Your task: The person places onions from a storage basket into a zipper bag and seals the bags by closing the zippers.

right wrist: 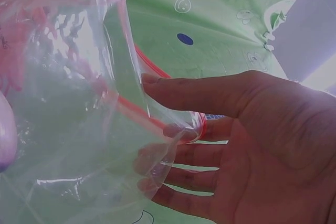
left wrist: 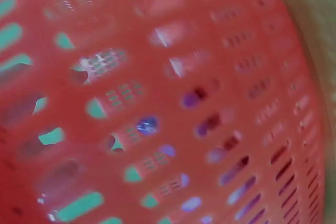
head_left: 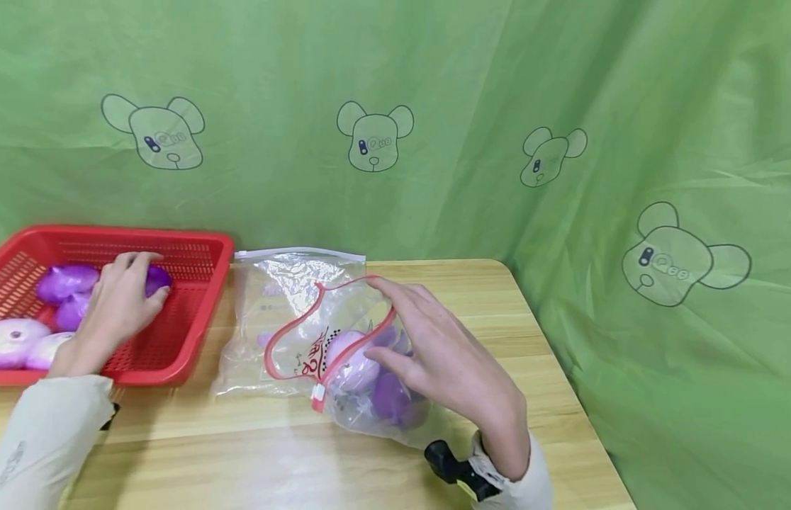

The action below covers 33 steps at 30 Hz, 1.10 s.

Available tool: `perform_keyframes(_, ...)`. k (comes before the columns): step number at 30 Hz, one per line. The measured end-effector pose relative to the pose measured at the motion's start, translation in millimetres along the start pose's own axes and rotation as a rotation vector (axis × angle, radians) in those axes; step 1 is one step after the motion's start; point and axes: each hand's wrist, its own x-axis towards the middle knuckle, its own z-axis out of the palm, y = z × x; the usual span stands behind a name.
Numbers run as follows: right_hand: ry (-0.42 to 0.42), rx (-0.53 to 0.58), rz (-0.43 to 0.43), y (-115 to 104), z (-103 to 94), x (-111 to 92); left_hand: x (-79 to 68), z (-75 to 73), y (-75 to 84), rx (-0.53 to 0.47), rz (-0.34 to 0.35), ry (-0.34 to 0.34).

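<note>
The left hand point(head_left: 120, 303) is lowered into the red basket point(head_left: 208, 306) at the left of the head view, its bent fingers over a dark purple item point(head_left: 157, 279); whether they grip it cannot be told, and the left wrist view shows mostly the perforated basket wall. The right hand point(head_left: 443, 350), right of centre, has its thumb and index finger spread wide at the mouth of the red-rimmed clear bag point(head_left: 402, 433); in the right wrist view the fingers extend nearly straight along the film. This bag lies at lower centre, mouth facing upper left, long axis running from upper left to lower right. Inside it are a pale purple round item point(head_left: 352, 367) and a darker purple item point(head_left: 390, 397). A second clear bag point(head_left: 245, 354) lies flat beside the basket, its white closure point(head_left: 300, 251) across the top edge. More purple items point(head_left: 66, 283) and pale round items point(head_left: 15, 343) occupy the basket. The wood-grain table point(head_left: 497, 297) meets a green curtain point(head_left: 446, 85) behind, printed with animal heads.
</note>
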Motion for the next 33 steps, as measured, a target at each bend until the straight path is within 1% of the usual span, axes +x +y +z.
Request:
perform_keyframes(3,-0.004,0.003,0.001,-0.2,0.1,-0.2,3.0,1.5,-7.6,0.035,-0.025,-0.070)
perform_keyframes(9,-0.004,-0.001,0.006,-0.4,0.8,-0.3,7.3,-0.8,-19.8,0.085,-0.077,-0.203)
perform_keyframes(14,-0.012,-0.006,0.004,-0.7,0.8,-0.1,10.0,-2.8,-30.0,0.119,-0.121,-0.352)
perform_keyframes(17,-0.018,-0.010,0.000,-0.2,0.6,-0.2,11.7,-1.4,-32.7,0.134,-0.108,-0.404)
perform_keyframes(19,-0.019,-0.014,0.000,0.1,0.3,-0.7,12.0,0.2,-32.9,0.142,-0.077,-0.408)
perform_keyframes(23,-0.020,-0.018,0.001,0.3,-1.0,-2.4,10.9,2.8,-31.3,0.142,-0.021,-0.389)
perform_keyframes(30,-0.027,-0.018,0.014,-0.1,-2.4,-3.8,7.2,5.0,-30.0,0.126,0.006,-0.360)
perform_keyframes(33,-0.034,-0.011,0.024,-0.5,-3.2,-4.7,5.6,7.9,-28.8,0.105,0.035,-0.341)
